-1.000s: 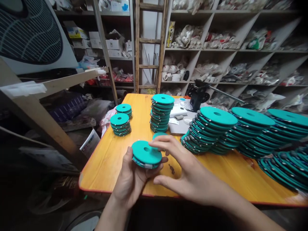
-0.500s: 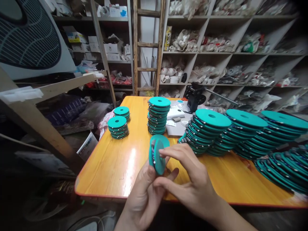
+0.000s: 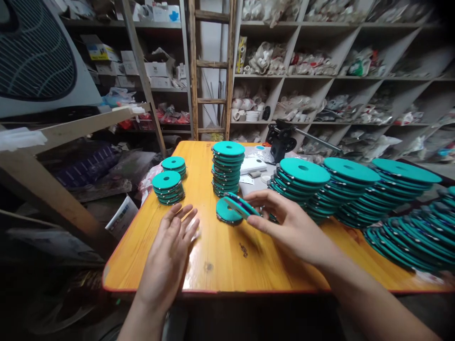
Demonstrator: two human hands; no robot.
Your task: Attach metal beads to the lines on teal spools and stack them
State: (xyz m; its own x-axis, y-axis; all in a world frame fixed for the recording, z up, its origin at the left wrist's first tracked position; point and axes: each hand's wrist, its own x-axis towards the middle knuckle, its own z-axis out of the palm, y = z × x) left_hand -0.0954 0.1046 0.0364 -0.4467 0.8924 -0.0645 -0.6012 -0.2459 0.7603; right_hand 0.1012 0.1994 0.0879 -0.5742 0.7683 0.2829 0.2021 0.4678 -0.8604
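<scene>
My right hand (image 3: 284, 222) grips a teal disc (image 3: 241, 205) by its right edge, tilted, with dark beaded line around its rim. Below and left of it, another teal disc (image 3: 225, 213) lies flat on the wooden table. My left hand (image 3: 170, 251) is empty over the table's left part, fingers apart and palm turned inward. A tall stack of teal discs (image 3: 228, 163) stands just behind the held disc. Two shorter stacks, one at the front (image 3: 167, 187) and one behind it (image 3: 174, 166), are beyond my left hand.
Large disc stacks (image 3: 304, 177) fill the right side of the yellow table (image 3: 142, 265). A black clamp device (image 3: 282, 142) and a white box (image 3: 253, 166) stand at the back. Small brown bits (image 3: 243, 250) lie near the middle. Shelves and a wooden ladder (image 3: 212, 64) stand behind.
My left hand has let go of the disc and moved left, its fingers opening. My right hand now holds the disc alone, tipped flatter and brought over the disc on the table.
</scene>
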